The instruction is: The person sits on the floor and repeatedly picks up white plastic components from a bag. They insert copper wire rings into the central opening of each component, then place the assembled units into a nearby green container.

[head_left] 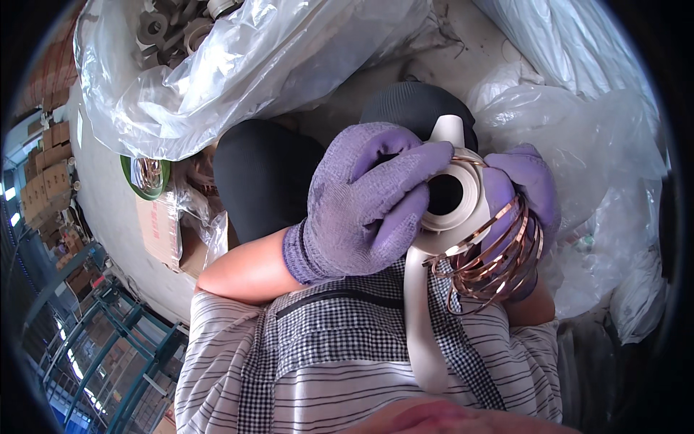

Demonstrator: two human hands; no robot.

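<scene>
Both my hands wear purple knit gloves. Between them, above my lap, is a cream plastic part [473, 199] with a round opening, a short stub on the far side and a long curved handle toward my chest. My left hand [369, 206] is closed on the left side of its collar, fingertips at the rim. From the right, my right hand [531, 181] grips the same part, its palm partly hidden. Several thin copper-coloured rings [499, 271] hang in a loose bunch around my right hand. A copper-coloured band [470, 158] shows along the collar's far edge.
A large clear plastic bag [275, 58] at the far left holds several grey and cream parts [170, 29]. More plastic bags [578, 166] lie to the right. Left of my knees are a green-rimmed container [147, 177] with shiny rings and a cardboard box [159, 228]. Teal metal racks [108, 340] stand beyond.
</scene>
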